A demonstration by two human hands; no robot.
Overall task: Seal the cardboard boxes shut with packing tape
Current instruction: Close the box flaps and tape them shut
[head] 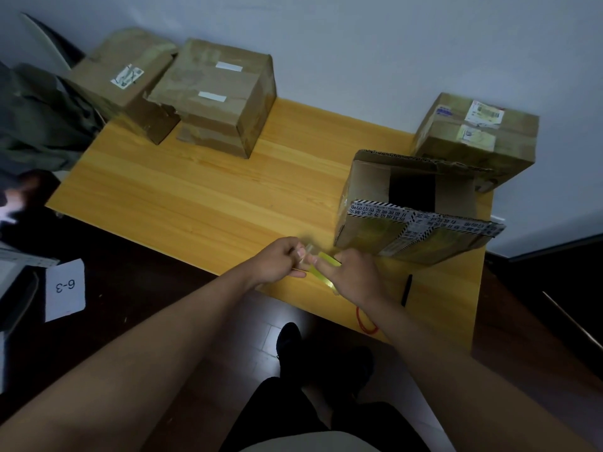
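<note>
While both arms reach forward, the left hand (277, 261) and right hand (354, 275) each pinch the tape roll (321, 267) in a closed grip.

A wide bare strip of the counter (208, 190) runs down the middle, between 2 closed boxes (182, 93) at the far left and the open box (408, 203) at the right. That box's printed flap (424, 223) juts toward the near edge, crowding the right hand (355, 275). Behind it a taped box (473, 135) blocks the far right corner. A black pen (406, 290) and a red band (367, 321) lie on the near right edge.
</note>
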